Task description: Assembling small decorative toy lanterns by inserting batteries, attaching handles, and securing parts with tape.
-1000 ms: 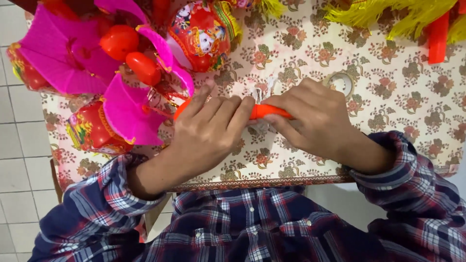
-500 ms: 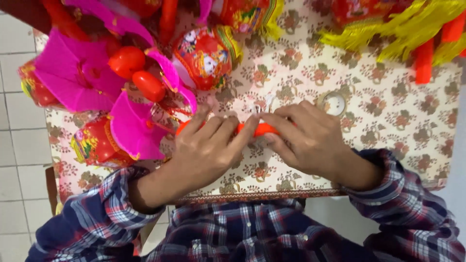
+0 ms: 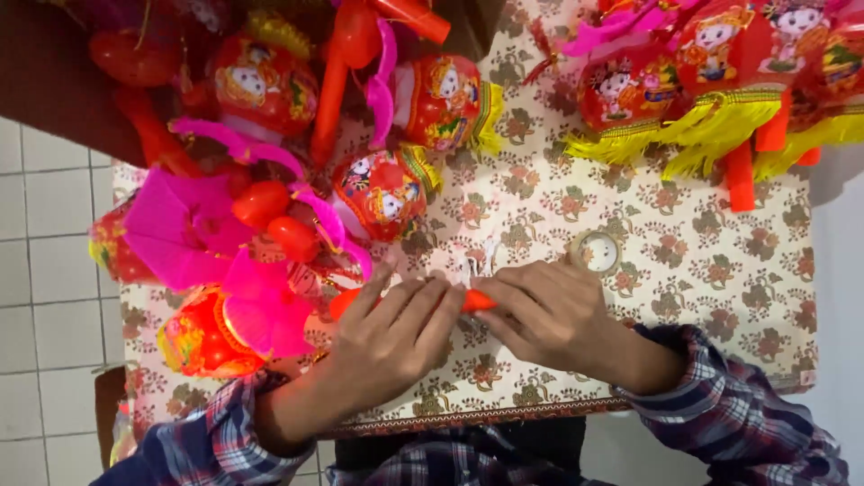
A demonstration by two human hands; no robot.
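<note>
Left hand (image 3: pixel 387 337) and right hand (image 3: pixel 549 315) both grip an orange stick (image 3: pixel 479 301), near the tape roll (image 3: pixel 598 251), on the table (image 3: pixel 720 270).

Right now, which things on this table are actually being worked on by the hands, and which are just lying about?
In hand:
- thin orange-red plastic stick, pinched between left hand and right hand

Lying about:
- small roll of clear tape, just beyond the right hand
- round red printed lantern
- pink paper petal decorations
- red lanterns with yellow fringe, far right
- floral tablecloth
</note>
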